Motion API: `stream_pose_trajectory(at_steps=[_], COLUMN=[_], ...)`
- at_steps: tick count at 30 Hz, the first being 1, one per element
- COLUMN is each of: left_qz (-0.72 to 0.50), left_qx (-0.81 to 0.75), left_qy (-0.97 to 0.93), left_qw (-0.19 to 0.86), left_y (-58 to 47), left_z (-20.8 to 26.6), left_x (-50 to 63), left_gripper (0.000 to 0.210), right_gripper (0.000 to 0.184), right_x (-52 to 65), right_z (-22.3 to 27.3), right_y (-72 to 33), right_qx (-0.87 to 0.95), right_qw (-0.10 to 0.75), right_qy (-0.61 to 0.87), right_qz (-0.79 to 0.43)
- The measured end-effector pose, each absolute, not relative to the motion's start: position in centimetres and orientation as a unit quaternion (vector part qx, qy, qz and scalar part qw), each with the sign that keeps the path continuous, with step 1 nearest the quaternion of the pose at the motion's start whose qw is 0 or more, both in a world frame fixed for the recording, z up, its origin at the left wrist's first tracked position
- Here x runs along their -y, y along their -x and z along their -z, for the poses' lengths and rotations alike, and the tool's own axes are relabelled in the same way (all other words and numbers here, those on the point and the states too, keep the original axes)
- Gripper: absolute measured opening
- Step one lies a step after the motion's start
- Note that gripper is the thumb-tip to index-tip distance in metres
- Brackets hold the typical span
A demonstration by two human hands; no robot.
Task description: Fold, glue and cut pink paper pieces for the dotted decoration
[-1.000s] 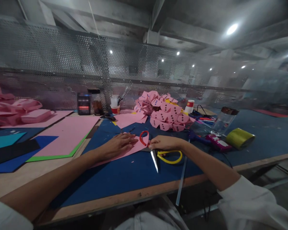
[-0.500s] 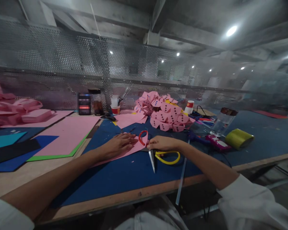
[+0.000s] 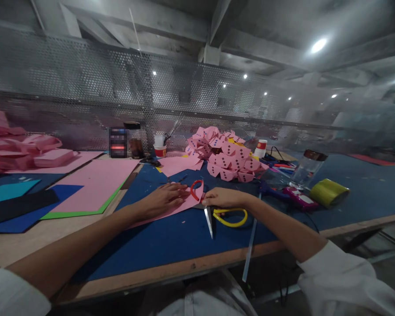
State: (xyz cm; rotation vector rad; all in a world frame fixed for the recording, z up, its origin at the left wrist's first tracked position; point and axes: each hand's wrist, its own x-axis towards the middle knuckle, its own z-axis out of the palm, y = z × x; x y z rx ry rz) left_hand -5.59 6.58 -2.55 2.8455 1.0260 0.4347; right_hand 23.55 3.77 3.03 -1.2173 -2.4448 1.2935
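My left hand [image 3: 166, 198] lies flat with its fingers stretched out on a sheet of pink paper [image 3: 190, 199], pressing it on the blue table mat [image 3: 141, 259]. Just right of it, my right hand [image 3: 224, 197] is closed around the middle of a pair of scissors [image 3: 208, 222] at the paper's right edge. The scissors are spread wide, one blade pointing towards me. Their red loop stands above the paper and the yellow loop sits below my right hand. The other blade is mostly hidden by my hand.
Folded pink paper pieces with dark dots [image 3: 228, 153] are heaped behind my hands. Pink sheets [image 3: 98, 175] lie left, beside blue and black sheets. A clear jar [image 3: 307, 169], yellow tape roll [image 3: 329, 193] and purple object [image 3: 299, 197] are right. A clear strip [image 3: 249, 256] overhangs the front edge.
The view has shifted slightly, so the background sits a little further right. Both hands, the scissors and the paper hold nearly the same positions.
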Motion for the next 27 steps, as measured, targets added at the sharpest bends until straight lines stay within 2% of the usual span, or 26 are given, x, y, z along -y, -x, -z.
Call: stream_pose_trajectory(at_steps=[8, 20, 27], left_qz=[-0.146, -0.152, -0.148], left_qx=[-0.336, -0.345, -0.352], left_qy=[-0.93, -0.925, -0.923], left_qw=[0.039, 0.044, 0.04], left_y=[5.48, 5.59, 5.84], left_z=[2.62, 2.48, 2.73], left_x=[-6.6, -6.88, -6.86], left_gripper=[0.048, 0.049, 0.049], right_gripper=[0.04, 0.045, 0.048], right_x=[-3.46, -4.14, -3.49], right_z=[-3.17, -3.28, -3.34], right_y=[-23.62, -23.97, -23.45], right_qx=[0.792, 0.838, 0.791], right_qw=[0.065, 0.049, 0.064], right_qy=[0.398, 0.378, 0.409], right_qz=[-0.459, -0.39, -0.45])
